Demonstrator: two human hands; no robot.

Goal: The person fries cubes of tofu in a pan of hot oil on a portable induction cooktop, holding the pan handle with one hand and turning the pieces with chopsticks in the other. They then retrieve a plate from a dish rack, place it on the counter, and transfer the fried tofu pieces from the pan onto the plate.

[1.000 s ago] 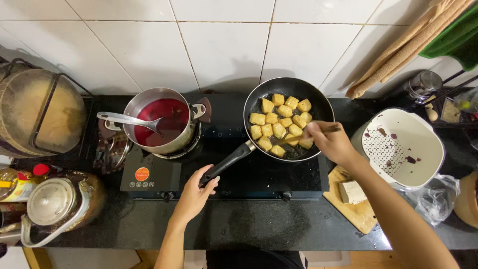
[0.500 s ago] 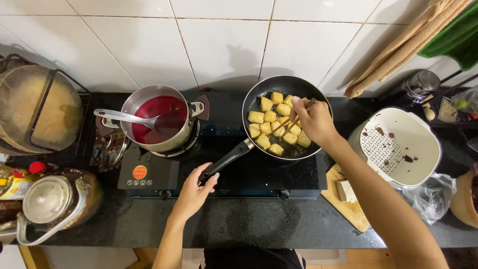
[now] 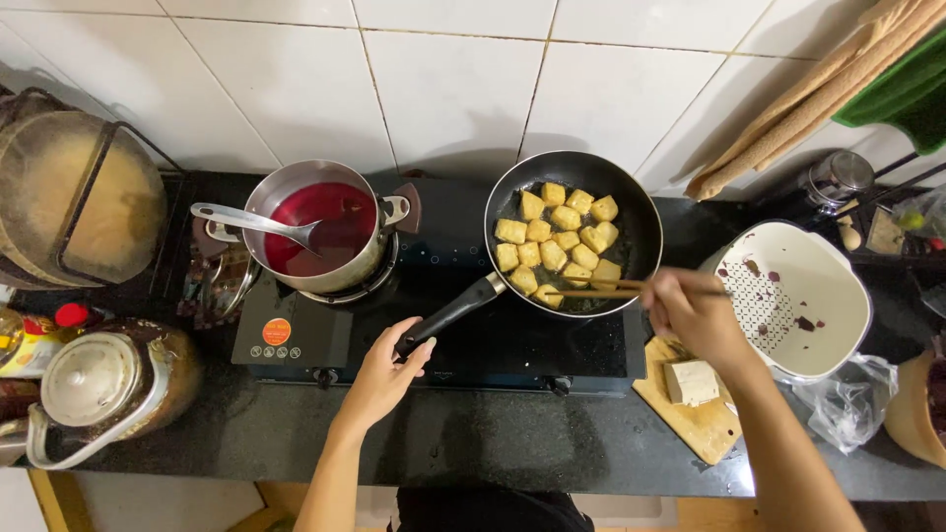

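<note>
Right hand (image 3: pixel 695 313): fingers pinched narrow around a pair of wooden chopsticks (image 3: pixel 601 291), held near their back end. The sticks lie almost level and point left over the near rim of the frying pan (image 3: pixel 641 212); their tips sit at the golden tofu cube (image 3: pixel 548 296) closest to the person. Whether the tips grip that cube or only touch it cannot be told.

Left hand (image 3: pixel 386 374): fingers curled around the end of the black pan handle (image 3: pixel 453 315), thumb on top, grip closed.

Frying pan: dark, round, on the right burner of a black two-burner stove (image 3: pixel 493 345). It holds about a dozen fried tofu cubes (image 3: pixel 557 241) in rough rows, with a film of oil showing at the near side.

Left burner: steel saucepan (image 3: pixel 372 258) of deep red liquid, a metal ladle (image 3: pixel 256 222) resting in it with its handle out to the left.

Right of the stove: wooden cutting board (image 3: pixel 705 424) carrying a block of raw white tofu (image 3: pixel 692 381), just below the right wrist. Beyond it, a white perforated colander (image 3: pixel 798 300) with dark red specks, then a crumpled clear plastic bag (image 3: pixel 847 404).

Far left on the black counter (image 3: pixel 493 443): a metal kettle (image 3: pixel 94 389) and a round bamboo tray (image 3: pixel 74 197) leaning against the tiled wall.
</note>
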